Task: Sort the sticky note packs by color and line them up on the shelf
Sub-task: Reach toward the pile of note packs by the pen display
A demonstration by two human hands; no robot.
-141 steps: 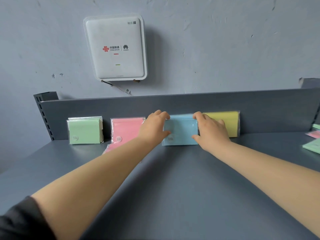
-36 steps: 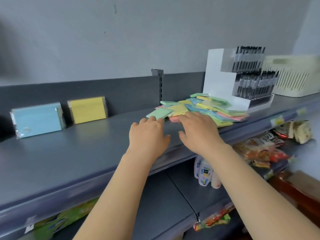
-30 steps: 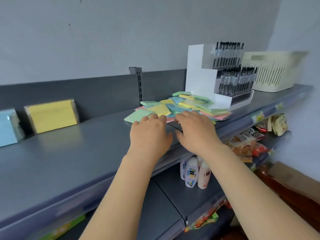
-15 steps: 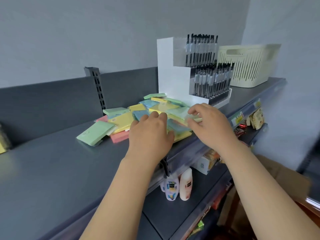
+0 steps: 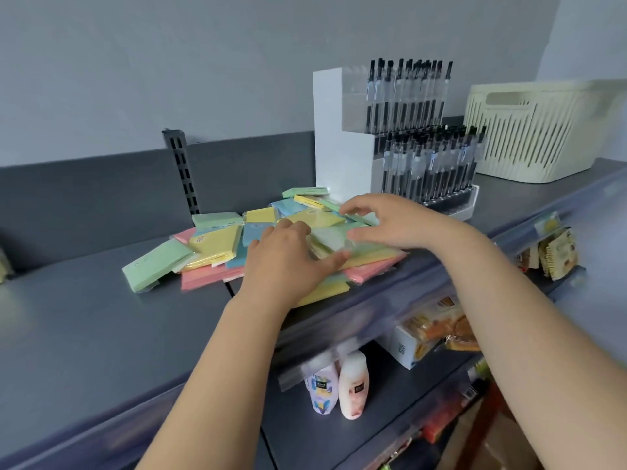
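From the head view, the loose heap of wrapped sticky note packs in green, yellow, blue and pink (image 5: 258,245) lies on the grey metal shelf (image 5: 84,334), just left of the white pen display stand (image 5: 342,137). Your left hand (image 5: 288,259) rests flat on the heap, fingers straight and spread, holding nothing. Your right hand (image 5: 390,222) hovers over the far side with thumb and fingers curved apart around a pale green pack (image 5: 330,237); nothing is pinched yet.

Pick one colour and pull only that. Keep the left palm pressing so the slippery wrappers (they look glossy) don't slide toward the shelf's front edge, where a yellow pack (image 5: 322,293) sits close. Grip the green pack by its short edges and lift it straight up.
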